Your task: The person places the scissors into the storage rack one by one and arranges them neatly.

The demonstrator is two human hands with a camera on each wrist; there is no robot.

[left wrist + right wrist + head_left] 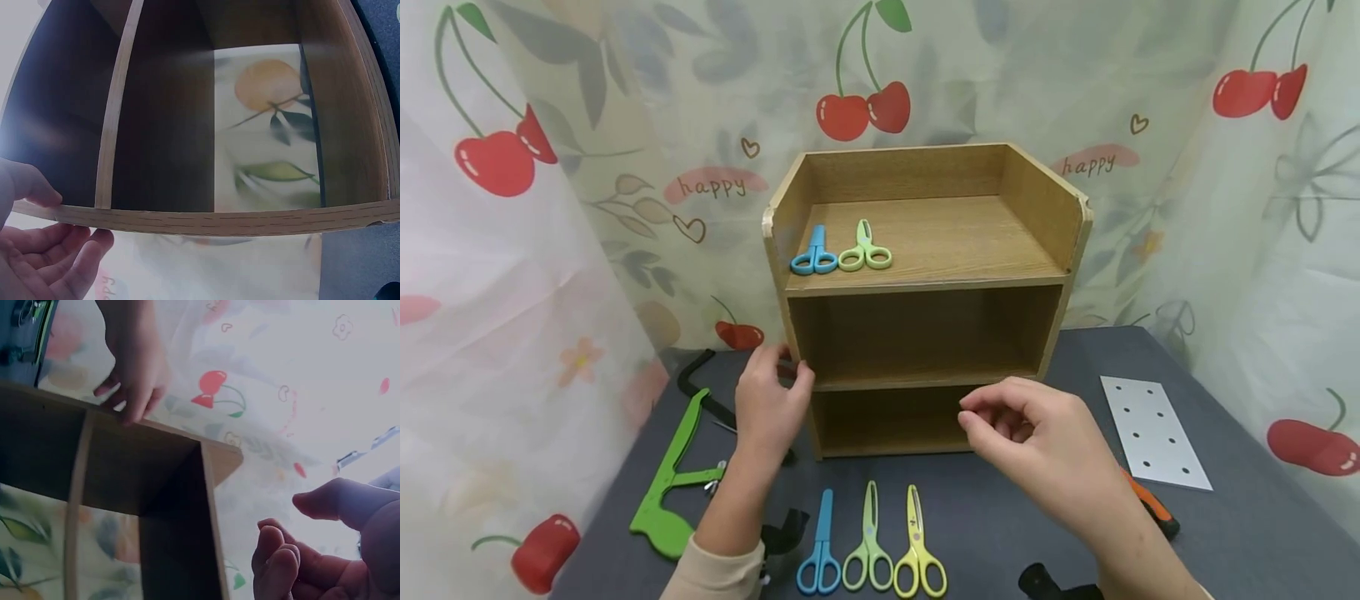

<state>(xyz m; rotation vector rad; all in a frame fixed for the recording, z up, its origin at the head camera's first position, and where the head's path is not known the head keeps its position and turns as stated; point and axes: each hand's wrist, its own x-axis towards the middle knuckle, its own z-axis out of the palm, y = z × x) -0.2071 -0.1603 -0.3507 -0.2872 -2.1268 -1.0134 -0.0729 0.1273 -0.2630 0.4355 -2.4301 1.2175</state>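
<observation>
A wooden three-tier shelf [902,177] stands on the dark table. My left hand [770,412] grips its left side panel [219,222], with the thumb on the inner face and the fingers around the outside. My right hand [1045,446] hovers in front of the lower right part of the shelf, fingers loosely curled. A gap shows between its thumb and fingers [275,562], and it holds nothing. Blue scissors [817,250] and green scissors [865,248] lie side by side at the left of the top tier.
On the table before the shelf lie blue scissors [823,533], green scissors [869,533] and yellow scissors [917,533] in a row. A green-framed tool [673,467] is at the left. A white perforated plate [1153,432] and an orange-black handle [1152,505] lie right.
</observation>
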